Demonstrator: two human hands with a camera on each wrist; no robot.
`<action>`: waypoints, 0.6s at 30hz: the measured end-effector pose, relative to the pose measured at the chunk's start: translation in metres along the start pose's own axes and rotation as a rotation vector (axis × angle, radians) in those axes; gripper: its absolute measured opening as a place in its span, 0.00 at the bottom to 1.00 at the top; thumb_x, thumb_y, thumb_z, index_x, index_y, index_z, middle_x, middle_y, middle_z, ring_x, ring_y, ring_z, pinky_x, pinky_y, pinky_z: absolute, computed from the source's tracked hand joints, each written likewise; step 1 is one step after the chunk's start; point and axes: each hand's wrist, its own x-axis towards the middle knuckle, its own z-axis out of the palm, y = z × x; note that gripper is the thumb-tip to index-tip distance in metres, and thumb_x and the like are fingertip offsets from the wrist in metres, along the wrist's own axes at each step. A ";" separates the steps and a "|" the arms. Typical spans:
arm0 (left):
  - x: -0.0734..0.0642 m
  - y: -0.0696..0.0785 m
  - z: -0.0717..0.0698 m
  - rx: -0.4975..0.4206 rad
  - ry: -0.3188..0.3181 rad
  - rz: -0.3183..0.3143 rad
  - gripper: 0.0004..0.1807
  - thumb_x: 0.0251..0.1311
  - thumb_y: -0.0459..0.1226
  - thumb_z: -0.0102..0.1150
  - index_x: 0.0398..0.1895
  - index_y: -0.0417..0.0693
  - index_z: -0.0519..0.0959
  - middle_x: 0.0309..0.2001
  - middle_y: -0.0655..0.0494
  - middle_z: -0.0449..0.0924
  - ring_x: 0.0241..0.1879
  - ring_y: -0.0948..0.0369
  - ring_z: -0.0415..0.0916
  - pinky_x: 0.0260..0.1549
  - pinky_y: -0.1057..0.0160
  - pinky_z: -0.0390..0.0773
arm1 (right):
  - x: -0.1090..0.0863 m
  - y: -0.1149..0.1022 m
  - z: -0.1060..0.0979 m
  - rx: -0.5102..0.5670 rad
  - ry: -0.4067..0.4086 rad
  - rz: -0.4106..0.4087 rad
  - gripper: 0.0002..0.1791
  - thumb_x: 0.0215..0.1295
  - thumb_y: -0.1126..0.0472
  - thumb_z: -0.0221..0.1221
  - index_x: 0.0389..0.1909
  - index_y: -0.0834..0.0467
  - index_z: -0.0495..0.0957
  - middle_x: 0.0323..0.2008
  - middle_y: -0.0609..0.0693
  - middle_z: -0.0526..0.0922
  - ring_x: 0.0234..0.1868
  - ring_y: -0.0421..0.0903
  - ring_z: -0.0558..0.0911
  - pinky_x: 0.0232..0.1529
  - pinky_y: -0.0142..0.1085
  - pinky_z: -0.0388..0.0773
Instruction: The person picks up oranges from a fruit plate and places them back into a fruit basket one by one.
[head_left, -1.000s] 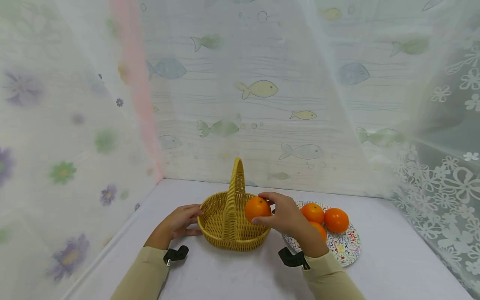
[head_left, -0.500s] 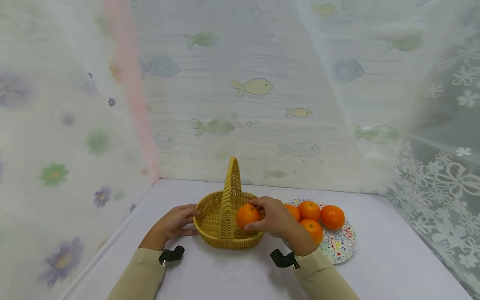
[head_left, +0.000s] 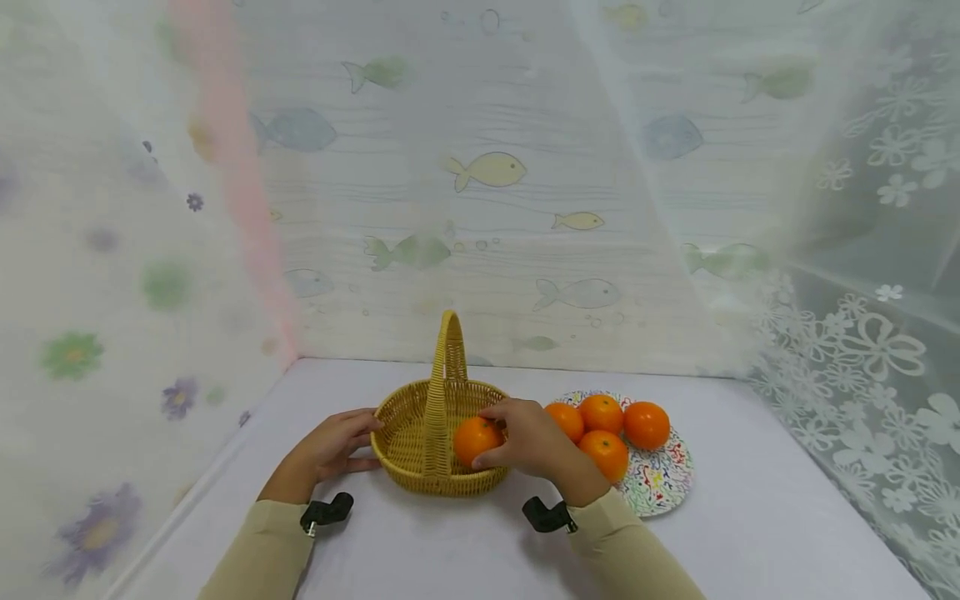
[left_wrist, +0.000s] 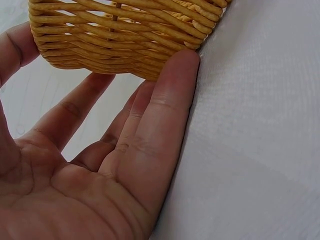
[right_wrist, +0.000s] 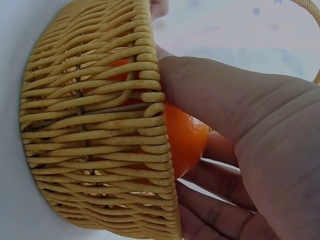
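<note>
A yellow wicker basket (head_left: 450,486) with a tall arched handle stands on the table. My right hand (head_left: 532,437) holds an orange (head_left: 474,440) between thumb and fingers, low inside the basket's right half. From the right wrist, the orange (right_wrist: 187,140) shows partly above the rim, the rest glimpsed through the weave. My left hand (head_left: 330,450) rests against the basket's left side. In the left wrist view its extended fingers touch the wicker wall (left_wrist: 125,40) close to the table. The basket's left half shows bare woven bottom.
To the right lies a round plate (head_left: 660,492) with a multicoloured speckled pattern, bearing several oranges (head_left: 602,414). A white cloth (head_left: 420,550) covers the table. Fish-printed sheer curtain (head_left: 480,275) hangs behind, with flowered curtains at both sides.
My right hand has lowered the orange deeper into the basket's right half. The left hand stays at the basket's side. The whole view has shifted slightly, and more oranges on the plate show.
</note>
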 end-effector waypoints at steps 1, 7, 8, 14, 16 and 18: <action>0.000 0.001 -0.001 -0.003 -0.004 0.001 0.31 0.69 0.40 0.59 0.73 0.42 0.69 0.67 0.45 0.75 0.58 0.55 0.80 0.53 0.45 0.86 | 0.001 0.000 0.001 -0.003 -0.002 0.000 0.41 0.48 0.40 0.79 0.63 0.53 0.82 0.50 0.42 0.86 0.47 0.39 0.81 0.52 0.37 0.83; 0.001 0.001 -0.003 -0.011 -0.012 -0.004 0.30 0.69 0.41 0.60 0.73 0.42 0.70 0.64 0.47 0.77 0.57 0.56 0.81 0.53 0.45 0.86 | 0.001 -0.002 0.002 -0.003 -0.009 0.011 0.41 0.48 0.40 0.79 0.63 0.53 0.82 0.51 0.42 0.86 0.47 0.40 0.81 0.53 0.38 0.83; 0.001 0.001 -0.003 -0.009 -0.008 -0.003 0.30 0.69 0.41 0.59 0.73 0.42 0.70 0.64 0.47 0.77 0.57 0.56 0.81 0.53 0.45 0.86 | 0.000 -0.002 0.002 -0.006 -0.008 0.012 0.41 0.47 0.40 0.79 0.63 0.53 0.82 0.51 0.42 0.86 0.48 0.40 0.81 0.53 0.39 0.83; 0.001 0.001 -0.002 -0.003 0.006 0.005 0.30 0.69 0.41 0.59 0.72 0.42 0.71 0.65 0.46 0.76 0.58 0.56 0.80 0.53 0.45 0.86 | 0.002 -0.003 0.005 -0.029 -0.014 0.019 0.42 0.48 0.39 0.79 0.64 0.52 0.82 0.54 0.43 0.86 0.51 0.42 0.81 0.56 0.41 0.83; 0.002 0.001 -0.002 -0.005 0.008 0.004 0.29 0.69 0.41 0.59 0.72 0.43 0.72 0.65 0.46 0.76 0.58 0.56 0.80 0.53 0.45 0.86 | 0.002 -0.002 0.005 -0.031 -0.023 0.026 0.42 0.49 0.38 0.78 0.64 0.52 0.81 0.55 0.44 0.86 0.52 0.43 0.81 0.57 0.42 0.83; 0.001 0.000 -0.002 -0.005 0.009 0.002 0.29 0.69 0.41 0.59 0.72 0.43 0.72 0.65 0.47 0.77 0.57 0.56 0.81 0.53 0.45 0.86 | 0.002 -0.002 0.006 -0.030 -0.031 0.034 0.42 0.49 0.38 0.78 0.65 0.52 0.81 0.56 0.44 0.86 0.53 0.44 0.82 0.57 0.43 0.83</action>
